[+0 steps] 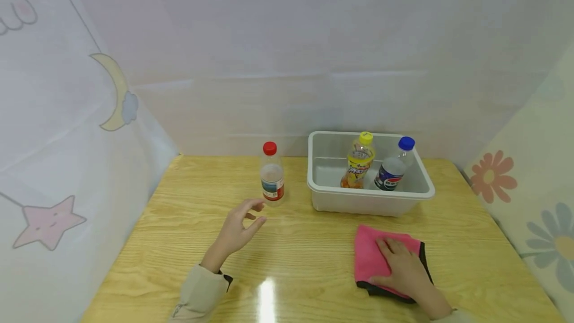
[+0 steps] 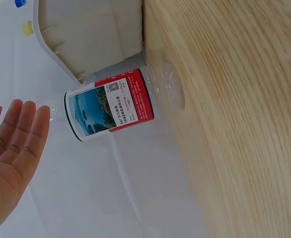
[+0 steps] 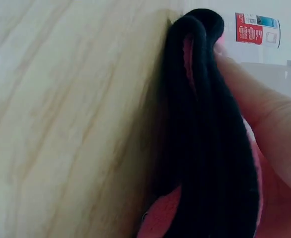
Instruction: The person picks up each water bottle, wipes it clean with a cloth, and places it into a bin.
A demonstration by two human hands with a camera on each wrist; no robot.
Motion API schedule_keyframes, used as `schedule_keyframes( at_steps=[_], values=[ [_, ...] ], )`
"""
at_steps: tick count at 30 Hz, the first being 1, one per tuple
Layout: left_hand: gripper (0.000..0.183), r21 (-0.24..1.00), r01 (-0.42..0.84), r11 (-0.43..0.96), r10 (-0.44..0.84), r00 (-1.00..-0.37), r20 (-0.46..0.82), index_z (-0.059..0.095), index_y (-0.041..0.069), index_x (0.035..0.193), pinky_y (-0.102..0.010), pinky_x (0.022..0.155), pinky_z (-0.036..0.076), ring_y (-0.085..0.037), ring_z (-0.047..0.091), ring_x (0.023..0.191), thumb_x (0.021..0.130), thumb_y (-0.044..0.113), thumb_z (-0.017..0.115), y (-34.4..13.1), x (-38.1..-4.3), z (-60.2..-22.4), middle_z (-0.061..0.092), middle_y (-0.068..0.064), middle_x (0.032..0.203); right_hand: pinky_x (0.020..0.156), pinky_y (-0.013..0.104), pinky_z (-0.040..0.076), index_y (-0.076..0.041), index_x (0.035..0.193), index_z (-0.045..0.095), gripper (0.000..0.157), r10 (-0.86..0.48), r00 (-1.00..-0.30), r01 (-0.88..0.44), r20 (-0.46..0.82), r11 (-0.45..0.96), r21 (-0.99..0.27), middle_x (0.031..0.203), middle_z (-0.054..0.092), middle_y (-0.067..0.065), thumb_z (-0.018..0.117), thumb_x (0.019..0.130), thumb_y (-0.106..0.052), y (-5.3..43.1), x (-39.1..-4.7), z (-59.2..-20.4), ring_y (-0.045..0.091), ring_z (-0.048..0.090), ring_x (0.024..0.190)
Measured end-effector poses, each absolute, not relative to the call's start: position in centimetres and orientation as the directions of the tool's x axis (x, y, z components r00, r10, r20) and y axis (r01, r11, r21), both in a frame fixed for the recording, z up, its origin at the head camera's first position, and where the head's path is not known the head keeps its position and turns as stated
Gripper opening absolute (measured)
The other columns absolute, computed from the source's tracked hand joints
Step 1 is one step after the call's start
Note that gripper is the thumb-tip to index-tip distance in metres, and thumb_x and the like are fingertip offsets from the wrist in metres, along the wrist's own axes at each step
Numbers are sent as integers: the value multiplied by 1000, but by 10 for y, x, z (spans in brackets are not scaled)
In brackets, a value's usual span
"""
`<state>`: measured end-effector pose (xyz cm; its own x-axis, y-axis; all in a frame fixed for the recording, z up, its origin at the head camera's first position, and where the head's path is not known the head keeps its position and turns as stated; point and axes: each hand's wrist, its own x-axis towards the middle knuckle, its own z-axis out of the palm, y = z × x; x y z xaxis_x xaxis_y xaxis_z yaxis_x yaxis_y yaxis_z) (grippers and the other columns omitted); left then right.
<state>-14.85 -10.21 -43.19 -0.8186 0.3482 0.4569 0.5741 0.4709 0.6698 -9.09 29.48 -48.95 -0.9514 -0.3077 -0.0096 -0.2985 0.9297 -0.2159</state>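
Observation:
A clear plastic bottle (image 1: 272, 178) with a red cap and a printed label stands upright on the table. Close to its lower left is my left hand (image 1: 239, 226), thumb and fingers spread apart and nothing held. In the left wrist view the fingers (image 2: 24, 134) are nearly straight beside the bottle (image 2: 110, 106); a small gap or light touch cannot be told apart. My right hand (image 1: 403, 268) rests flat on a folded pink cloth (image 1: 367, 253) with black edging. In the right wrist view the thumb (image 3: 264, 109) lies along the top of the folded cloth (image 3: 210, 134).
A grey-white plastic bin (image 1: 358, 202) stands at the back right. Inside it lean a yellow-capped bottle (image 1: 358, 166) and a blue-capped bottle (image 1: 392, 171). White cloth curtains (image 1: 269, 64) rise behind the wooden table (image 1: 179, 243) and at both sides.

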Motion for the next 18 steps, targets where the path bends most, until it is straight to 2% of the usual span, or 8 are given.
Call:
schedule_keyframes(
  at_steps=[7, 12, 18],
  values=[
    [33, 692, 549, 470, 333, -836, 436, 54, -2, 116, -42, 73, 53, -30, 57, 95, 86, 7, 64, -109, -152, -429, 59, -13, 103, 75, 62, 44, 4, 120, 56, 84, -310, -951, -304, -7, 937, -173, 115, 55, 24, 76, 62, -53, 290, -96, -490, 42, 51, 104],
    [33, 729, 519, 446, 319, -853, 412, 54, -2, 118, -38, 75, 54, -28, 57, 97, 87, 6, 62, -114, -158, -428, 59, -13, 106, 74, 57, 47, 3, 115, 59, 70, -290, -957, -281, -9, 934, -218, 106, 59, 21, 79, 65, -42, 286, -97, -486, 38, 54, 98],
    [33, 779, 468, 418, 279, -882, 380, 54, -1, 120, -44, 77, 52, -32, 56, 99, 89, 7, 61, -119, -170, -426, 59, -16, 109, 75, 50, 49, 3, 110, 61, 50, -253, -967, -238, -6, 917, -320, 97, 64, 15, 77, 72, -27, 286, -99, -479, 31, 59, 89]
  ],
)
